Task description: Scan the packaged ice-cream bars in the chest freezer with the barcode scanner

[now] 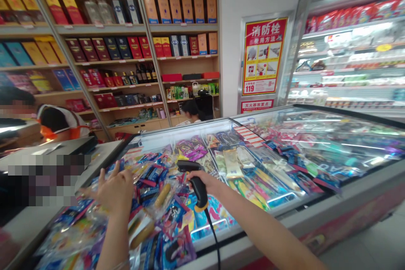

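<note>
My right hand (205, 182) is closed around the grip of a black barcode scanner (198, 190), whose head points left over the freezer and whose cable hangs down. To the left, my left hand (115, 187) is over a pile of packaged ice creams, its fingers spread and nothing visible in them. Blue and purple packets (177, 249) and clear packs with brown bars (142, 234) lie around and below it. Whether its fingertips touch any packet cannot be made out. Pale wrapped packs (232, 163) lie beyond the scanner under the glass.
The glass-topped freezer (357, 190) extends right. A counter (28, 230) borders the pile at left, with a person (60, 120) behind it. Another person (191, 112) is low near the shelves. Boxed goods fill the wall shelves (107, 62); a lit display fridge (348, 57) stands at right.
</note>
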Demonstrator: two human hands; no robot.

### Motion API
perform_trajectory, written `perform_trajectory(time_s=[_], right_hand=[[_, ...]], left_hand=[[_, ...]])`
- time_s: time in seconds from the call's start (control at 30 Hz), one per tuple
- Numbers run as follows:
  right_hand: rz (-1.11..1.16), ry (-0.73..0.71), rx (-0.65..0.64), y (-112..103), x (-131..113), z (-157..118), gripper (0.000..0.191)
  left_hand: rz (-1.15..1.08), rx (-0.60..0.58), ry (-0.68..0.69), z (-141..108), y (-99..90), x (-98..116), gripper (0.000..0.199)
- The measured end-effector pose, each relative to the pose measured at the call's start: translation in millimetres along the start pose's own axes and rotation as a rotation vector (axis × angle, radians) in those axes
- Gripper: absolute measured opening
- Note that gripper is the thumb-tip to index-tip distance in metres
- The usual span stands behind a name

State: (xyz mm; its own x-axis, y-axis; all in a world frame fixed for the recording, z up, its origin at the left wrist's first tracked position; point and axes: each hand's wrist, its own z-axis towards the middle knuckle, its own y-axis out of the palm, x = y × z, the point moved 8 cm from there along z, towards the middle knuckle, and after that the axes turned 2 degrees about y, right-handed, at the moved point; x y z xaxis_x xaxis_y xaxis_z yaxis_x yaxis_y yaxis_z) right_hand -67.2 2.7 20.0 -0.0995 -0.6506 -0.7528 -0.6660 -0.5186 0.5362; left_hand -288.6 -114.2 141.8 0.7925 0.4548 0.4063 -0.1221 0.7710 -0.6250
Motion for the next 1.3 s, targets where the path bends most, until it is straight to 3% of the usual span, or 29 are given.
perform_trajectory(time_s=[0.1, 0.33, 0.7, 1.1, 1.2, 1.3], right_hand=[[0.002, -0.002, 0.008, -0.3, -0.2, 0.0, 0.01], [-0.013, -0.017, 0.015, -0.4, -0.8, -0.3, 0.014], [-0.021, -0.034, 0.017, -0.8, -0.9, 0.3, 0.01], [-0.033, -0.047, 0.047, 1.1, -4.4, -6.3, 0.012], [-0.017, -0.056, 0.037, -0.5, -3.0, -2.8, 0.012], [-0.004, -0.058, 0.023, -2.5, 0.1, 2.5, 0.008]], left_hand=[[0.096, 0.097, -0.005, -0.8, -8.7, 4.4, 0.044], [0.041, 0.142, -0.028, -1.2, -11.2, 2.0, 0.053], [0.109, 0.137, 0.011, -1.9, -9.7, 2.8, 0.044], [0.083, 0.119, -0.017, -0.7, -0.8, -4.8, 0.048], [0.138, 0.068, -0.047, 2.0, 3.4, -9.3, 0.051], [0.19, -0.111, -0.094, 3.8, 13.7, -12.1, 0.056]])
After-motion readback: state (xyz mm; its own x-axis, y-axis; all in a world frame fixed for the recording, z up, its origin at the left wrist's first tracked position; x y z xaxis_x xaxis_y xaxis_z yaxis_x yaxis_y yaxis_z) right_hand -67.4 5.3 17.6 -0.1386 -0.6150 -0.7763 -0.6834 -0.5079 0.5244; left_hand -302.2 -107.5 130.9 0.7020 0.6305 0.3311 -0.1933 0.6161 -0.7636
